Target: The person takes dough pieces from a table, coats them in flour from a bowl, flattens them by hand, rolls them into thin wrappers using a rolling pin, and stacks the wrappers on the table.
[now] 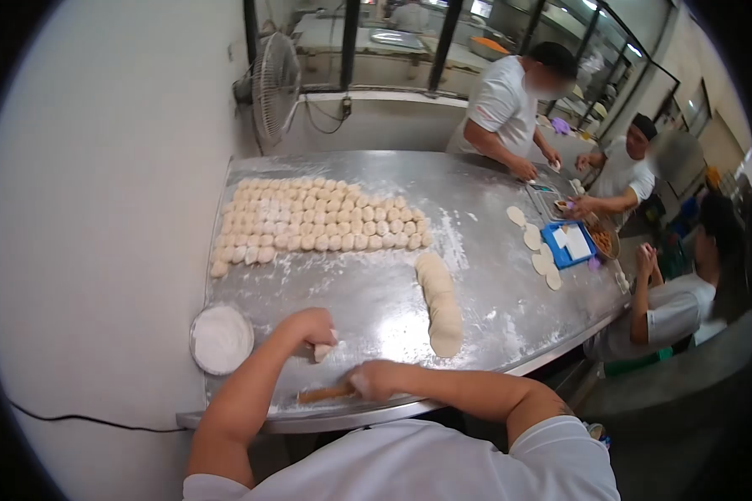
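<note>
My left hand (pixel 312 324) is closed on a small piece of dough (pixel 322 351), its edge showing below the fingers just over the steel table (pixel 368 292). Close to the table's front edge, my right hand (pixel 374 380) grips one end of a wooden rolling pin (pixel 326 392); this hand is slightly blurred. Beyond it lies a long overlapping row of flat dough rounds (pixel 439 305). Farther back, several rows of dough balls (pixel 326 217) sit packed together on the floured steel.
A bowl of flour (pixel 221 339) stands at the left edge. A blue tray (pixel 569 244), loose dough rounds (pixel 532 237) and a scale (pixel 548 203) lie at the right. Three co-workers stand around the far and right sides. A fan (pixel 276 88) hangs on the wall.
</note>
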`<move>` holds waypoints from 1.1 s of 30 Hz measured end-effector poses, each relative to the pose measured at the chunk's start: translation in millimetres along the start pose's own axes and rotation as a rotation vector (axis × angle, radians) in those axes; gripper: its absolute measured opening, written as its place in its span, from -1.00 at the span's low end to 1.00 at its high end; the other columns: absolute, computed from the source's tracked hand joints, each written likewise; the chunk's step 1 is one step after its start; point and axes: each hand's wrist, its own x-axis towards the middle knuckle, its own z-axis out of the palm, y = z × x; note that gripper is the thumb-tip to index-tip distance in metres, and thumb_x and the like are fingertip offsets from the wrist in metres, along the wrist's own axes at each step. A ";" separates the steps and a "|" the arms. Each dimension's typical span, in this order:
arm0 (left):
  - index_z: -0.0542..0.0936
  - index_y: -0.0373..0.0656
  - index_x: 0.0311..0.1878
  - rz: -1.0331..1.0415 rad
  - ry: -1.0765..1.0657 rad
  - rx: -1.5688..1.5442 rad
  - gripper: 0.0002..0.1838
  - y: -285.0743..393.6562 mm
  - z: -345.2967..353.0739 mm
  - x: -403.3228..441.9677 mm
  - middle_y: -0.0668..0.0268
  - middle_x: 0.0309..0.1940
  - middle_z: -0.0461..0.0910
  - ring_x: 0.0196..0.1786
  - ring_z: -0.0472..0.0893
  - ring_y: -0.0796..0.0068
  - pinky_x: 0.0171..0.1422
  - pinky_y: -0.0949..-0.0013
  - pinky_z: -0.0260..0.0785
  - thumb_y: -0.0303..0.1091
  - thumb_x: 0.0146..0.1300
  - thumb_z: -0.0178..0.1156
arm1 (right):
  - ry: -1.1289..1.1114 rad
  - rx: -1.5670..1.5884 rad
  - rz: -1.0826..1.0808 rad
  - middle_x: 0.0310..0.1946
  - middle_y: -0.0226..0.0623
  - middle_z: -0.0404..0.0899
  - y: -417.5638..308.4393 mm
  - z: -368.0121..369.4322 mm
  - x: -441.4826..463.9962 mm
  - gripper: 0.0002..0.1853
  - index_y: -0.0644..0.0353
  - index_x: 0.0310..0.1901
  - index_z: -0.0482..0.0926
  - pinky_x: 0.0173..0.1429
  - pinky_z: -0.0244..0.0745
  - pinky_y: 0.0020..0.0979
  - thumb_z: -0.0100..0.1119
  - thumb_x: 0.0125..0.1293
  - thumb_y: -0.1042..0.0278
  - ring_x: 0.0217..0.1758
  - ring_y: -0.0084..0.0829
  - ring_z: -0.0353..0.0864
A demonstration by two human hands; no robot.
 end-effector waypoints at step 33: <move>0.54 -0.28 0.24 -0.761 1.023 -0.026 -0.44 -165.5 -37.6 -32.4 -0.27 0.31 0.46 0.23 0.66 -0.25 0.31 -0.06 0.57 -0.36 0.20 0.49 | 0.091 0.229 -0.079 0.01 0.21 0.70 16.3 -31.6 -17.1 -0.67 0.39 -0.10 0.65 0.29 0.57 0.04 0.32 0.50 0.19 0.17 0.20 0.68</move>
